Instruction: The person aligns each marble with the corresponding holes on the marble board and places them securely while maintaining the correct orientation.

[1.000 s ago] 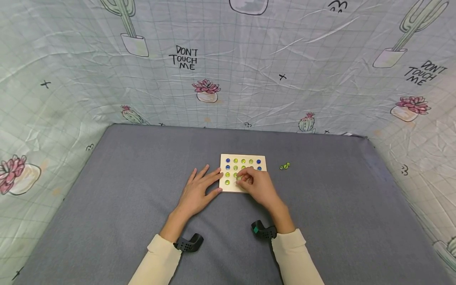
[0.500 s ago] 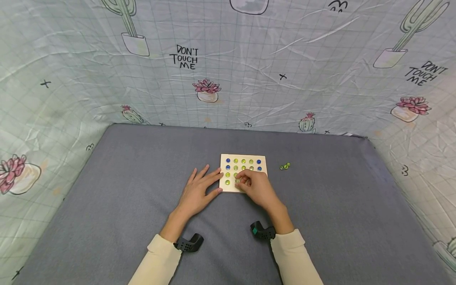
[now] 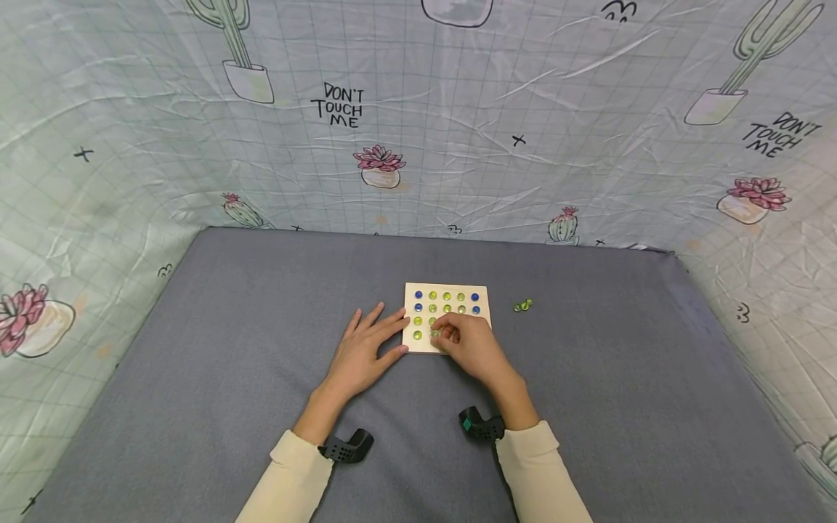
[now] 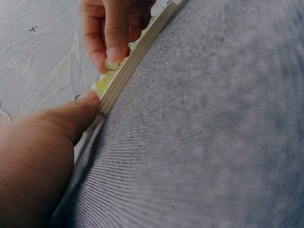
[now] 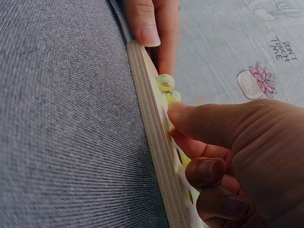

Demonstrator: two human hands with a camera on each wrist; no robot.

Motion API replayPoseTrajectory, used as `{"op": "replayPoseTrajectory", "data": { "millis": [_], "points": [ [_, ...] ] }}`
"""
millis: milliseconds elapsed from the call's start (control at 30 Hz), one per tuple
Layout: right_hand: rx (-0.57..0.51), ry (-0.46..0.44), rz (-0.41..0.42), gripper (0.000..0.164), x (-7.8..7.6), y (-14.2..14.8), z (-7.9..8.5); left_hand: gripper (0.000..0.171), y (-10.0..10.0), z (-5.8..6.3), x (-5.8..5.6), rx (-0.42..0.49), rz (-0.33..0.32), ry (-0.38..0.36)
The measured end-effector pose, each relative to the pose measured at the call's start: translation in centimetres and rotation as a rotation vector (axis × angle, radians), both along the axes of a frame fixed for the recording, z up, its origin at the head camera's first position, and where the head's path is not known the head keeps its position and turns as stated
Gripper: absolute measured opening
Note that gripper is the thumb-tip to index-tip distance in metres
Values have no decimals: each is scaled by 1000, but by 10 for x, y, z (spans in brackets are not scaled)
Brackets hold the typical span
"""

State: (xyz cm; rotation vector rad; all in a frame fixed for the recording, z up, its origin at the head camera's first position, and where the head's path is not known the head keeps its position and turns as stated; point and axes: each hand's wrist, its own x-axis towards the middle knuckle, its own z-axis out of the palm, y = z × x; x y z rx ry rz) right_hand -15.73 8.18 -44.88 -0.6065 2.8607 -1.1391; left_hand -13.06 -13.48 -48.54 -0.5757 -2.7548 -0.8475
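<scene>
A pale wooden board (image 3: 428,348) lies flat on the grey cloth, with blue marbles (image 3: 418,295) and yellow-green marbles (image 3: 447,296) set in rows. My left hand (image 3: 360,356) rests spread at the board's left edge, thumb and fingertips touching it. Over the front row my right hand (image 3: 477,347) pinches a yellow-green marble (image 4: 111,65) between thumb and index finger, right beside the front-left marble (image 5: 165,81). Holes without marbles show along the front row in the right wrist view. That hand hides the board's front right part in the head view.
Several loose green marbles (image 3: 523,305) lie together on the grey cloth (image 3: 588,378) to the right of the board. A patterned fabric sheet (image 3: 451,145) hangs behind and along both sides of the table.
My right hand has shifted slightly left and toward me, bringing the pinched marble down at the front row. My left hand and the board have stayed still.
</scene>
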Motion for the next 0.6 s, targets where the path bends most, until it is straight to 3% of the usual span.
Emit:
{"op": "replayPoseTrajectory", "data": {
  "millis": [600],
  "points": [
    [-5,33,20,12,0,0,-1,50,1,5,0,1,-2,18]
  ]
}}
